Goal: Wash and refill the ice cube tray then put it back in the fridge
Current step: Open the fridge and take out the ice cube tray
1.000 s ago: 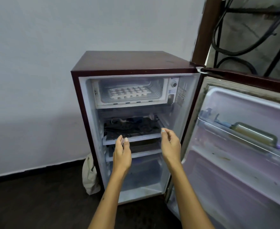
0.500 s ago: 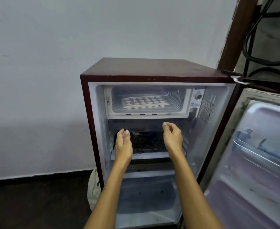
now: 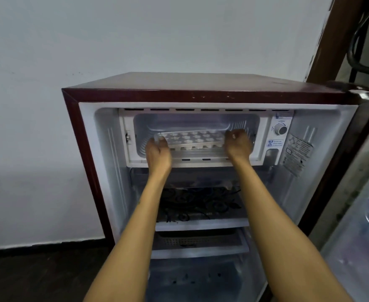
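Observation:
A white ice cube tray lies inside the freezer compartment at the top of a small maroon fridge. The tray looks slightly tilted, its left end lower. My left hand grips the tray's left end. At the right end, my right hand is curled around the tray's edge. Both forearms reach up into the open fridge from below.
The fridge door stands open on the right. A thermostat dial sits right of the freezer. Below are a shelf with dark items, a lower shelf and a bottom bin. A white wall is behind; the floor is dark.
I have come closer to the fridge. Both hands rose from in front of the middle shelf into the freezer compartment and closed on the two ends of the tray.

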Demonstrator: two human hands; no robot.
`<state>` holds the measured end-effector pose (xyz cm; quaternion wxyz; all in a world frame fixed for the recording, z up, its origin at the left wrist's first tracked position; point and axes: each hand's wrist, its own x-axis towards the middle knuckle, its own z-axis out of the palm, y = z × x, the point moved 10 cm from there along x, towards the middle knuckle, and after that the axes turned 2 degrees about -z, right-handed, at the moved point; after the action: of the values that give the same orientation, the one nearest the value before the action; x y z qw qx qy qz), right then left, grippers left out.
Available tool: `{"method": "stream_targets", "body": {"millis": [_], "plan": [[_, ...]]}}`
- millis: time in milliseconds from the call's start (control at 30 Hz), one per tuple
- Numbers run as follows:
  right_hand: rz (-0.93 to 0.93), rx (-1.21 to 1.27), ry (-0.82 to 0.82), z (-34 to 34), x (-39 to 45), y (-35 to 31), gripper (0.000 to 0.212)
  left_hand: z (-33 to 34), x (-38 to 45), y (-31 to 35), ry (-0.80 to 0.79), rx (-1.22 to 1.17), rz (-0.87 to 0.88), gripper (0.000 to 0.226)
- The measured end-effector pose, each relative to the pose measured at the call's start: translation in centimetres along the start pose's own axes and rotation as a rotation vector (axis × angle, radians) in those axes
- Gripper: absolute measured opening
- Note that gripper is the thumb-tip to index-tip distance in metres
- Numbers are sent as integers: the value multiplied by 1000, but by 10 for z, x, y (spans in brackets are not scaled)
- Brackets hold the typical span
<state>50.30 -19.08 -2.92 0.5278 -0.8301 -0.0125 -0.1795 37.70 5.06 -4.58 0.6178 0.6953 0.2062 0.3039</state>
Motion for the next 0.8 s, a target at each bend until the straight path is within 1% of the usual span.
{"method": "stream_targets", "body": {"millis": [67,167,267,367,433,500,567,700,800], "plan": [[37,-35,-4,2,12,5,29,5,16,-3,4,14,-32,52],[94,-29,-22,8,25,13,36,12,33,-11,16,8,-131,53],[126,0,-93,22,34,17,40,15,41,-17,29,-53,-227,51],[173,25,-167,33,38,20,30,16,41,-20,51,-137,-320,50],[216,20,-188,35,38,21,28,12,39,-18,69,-174,-365,49],[268,23,-176,31,34,21,27,0,35,-13,124,-178,-374,47],[307,98,-161,27,28,19,26,-10,32,-9,165,-191,-383,47],[367,144,-64,-2,-1,10,27,-28,17,-3,204,-214,-407,44],[423,253,-8,-24,-37,2,30,-46,-8,-2,225,-238,-445,41]]}}
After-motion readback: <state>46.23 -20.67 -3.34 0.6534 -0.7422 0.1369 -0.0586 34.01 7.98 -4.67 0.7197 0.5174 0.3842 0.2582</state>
